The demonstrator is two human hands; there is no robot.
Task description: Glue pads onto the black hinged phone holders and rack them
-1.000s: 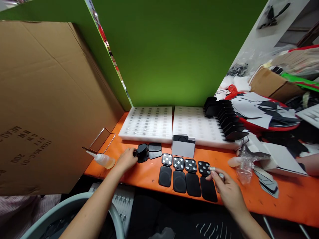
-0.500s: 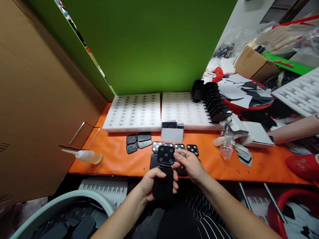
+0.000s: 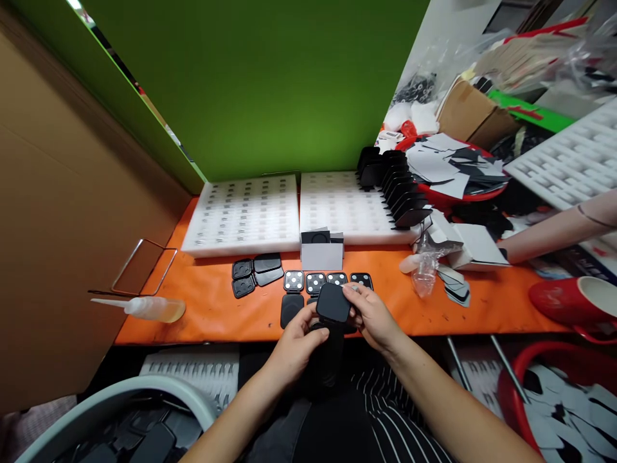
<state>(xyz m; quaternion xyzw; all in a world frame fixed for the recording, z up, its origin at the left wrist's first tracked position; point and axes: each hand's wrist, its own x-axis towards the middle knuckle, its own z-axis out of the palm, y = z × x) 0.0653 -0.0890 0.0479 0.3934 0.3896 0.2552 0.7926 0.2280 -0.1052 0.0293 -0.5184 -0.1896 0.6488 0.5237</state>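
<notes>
Both my hands are on a black hinged two-panel piece (image 3: 333, 302) with rounded corners, held over the front of the bench. Its upper panel shows a plain, smooth face; the lower panel is dark and hard to make out against my clothes. My left hand (image 3: 301, 341) grips it around the hinge, thumb in front. Fingers of my right hand (image 3: 373, 315) close on the upper panel's right edge. Just behind stands a row of similar opened pieces (image 3: 292, 308), their upper panels carrying pale dots, partly hidden by my hands. Two more folding pieces (image 3: 267, 262) lie to the left.
White foam trays (image 3: 243, 241) with slots stand at the back, the right one bearing upright black plates (image 3: 402, 193). A squeeze bottle (image 3: 157, 308) and wire stand (image 3: 144, 267) lie left. Cards (image 3: 321, 257), a clear plastic bag (image 3: 427, 273) and a red mug (image 3: 559, 301) are also on the bench.
The upper panel has turned from its dotted face to its plain face. My right fingers have come onto its edge. The whole view has shifted slightly to the right.
</notes>
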